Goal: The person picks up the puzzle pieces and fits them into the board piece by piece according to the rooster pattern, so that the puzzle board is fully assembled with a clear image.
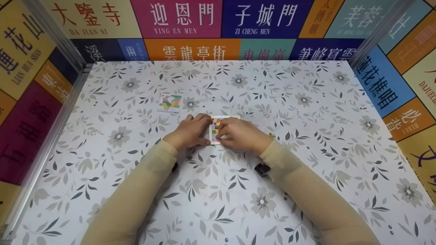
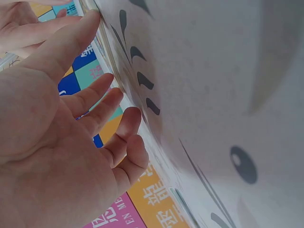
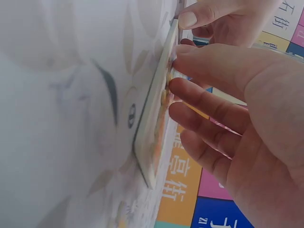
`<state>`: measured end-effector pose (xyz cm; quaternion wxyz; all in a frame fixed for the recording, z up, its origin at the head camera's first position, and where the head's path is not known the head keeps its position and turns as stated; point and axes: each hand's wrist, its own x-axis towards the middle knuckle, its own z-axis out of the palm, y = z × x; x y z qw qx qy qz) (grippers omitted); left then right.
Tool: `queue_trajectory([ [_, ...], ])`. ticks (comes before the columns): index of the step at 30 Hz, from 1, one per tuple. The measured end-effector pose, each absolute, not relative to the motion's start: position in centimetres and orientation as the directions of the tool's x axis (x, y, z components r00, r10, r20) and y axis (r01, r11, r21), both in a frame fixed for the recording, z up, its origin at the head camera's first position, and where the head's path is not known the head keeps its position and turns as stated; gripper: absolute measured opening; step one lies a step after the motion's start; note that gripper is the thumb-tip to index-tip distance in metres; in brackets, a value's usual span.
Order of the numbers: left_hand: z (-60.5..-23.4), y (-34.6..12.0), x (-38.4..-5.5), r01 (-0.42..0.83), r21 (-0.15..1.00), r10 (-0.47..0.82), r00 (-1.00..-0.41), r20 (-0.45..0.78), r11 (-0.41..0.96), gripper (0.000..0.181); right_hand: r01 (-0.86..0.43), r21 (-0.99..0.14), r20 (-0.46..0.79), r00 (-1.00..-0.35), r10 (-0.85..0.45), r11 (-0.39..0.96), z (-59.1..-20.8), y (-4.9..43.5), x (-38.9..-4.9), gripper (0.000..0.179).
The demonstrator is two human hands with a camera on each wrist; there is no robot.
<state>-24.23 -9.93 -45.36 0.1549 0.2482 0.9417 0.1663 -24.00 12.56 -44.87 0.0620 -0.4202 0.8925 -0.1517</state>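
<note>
A small flat board [image 1: 215, 142] with a pale border and a colourful picture, which looks like a jigsaw puzzle, lies on the table between both hands. My left hand [image 1: 192, 132] rests at its left edge, thumb near the front corner and fingers spread toward the back. From the right, my right hand [image 1: 242, 133] reaches over the board and covers much of its picture. In the right wrist view, the thumb and gently bent fingers touch the board's face [image 3: 159, 137], where yellowish raised bits show. Whether a loose piece sits between those fingertips is hard to see.
A square picture card [image 1: 170, 103] lies beyond the left hand. A small coloured thing [image 1: 271, 135] is partly hidden behind the right wrist. The table [image 1: 231, 211] has a leaf-and-flower cover, with walls of coloured lettered panels [image 1: 190, 20] behind and at both sides.
</note>
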Motion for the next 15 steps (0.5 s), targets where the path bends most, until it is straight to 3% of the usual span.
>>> queue_trajectory([
  [6, -45.6, -9.8, -24.2, 0.406, 0.389, 0.511, -0.832, -0.218, 0.827, 0.076, -0.713, -0.388, 0.039, -0.645, -0.763, 0.583, -45.2, 14.0, -23.7, 0.022],
  [15, -45.3, -9.7, -24.3, 0.381, 0.398, 0.498, -0.832, -0.246, 0.834, 0.078, -0.585, -0.477, 0.018, -0.753, -0.658, 0.656, -44.5, 17.2, -23.6, 0.018],
])
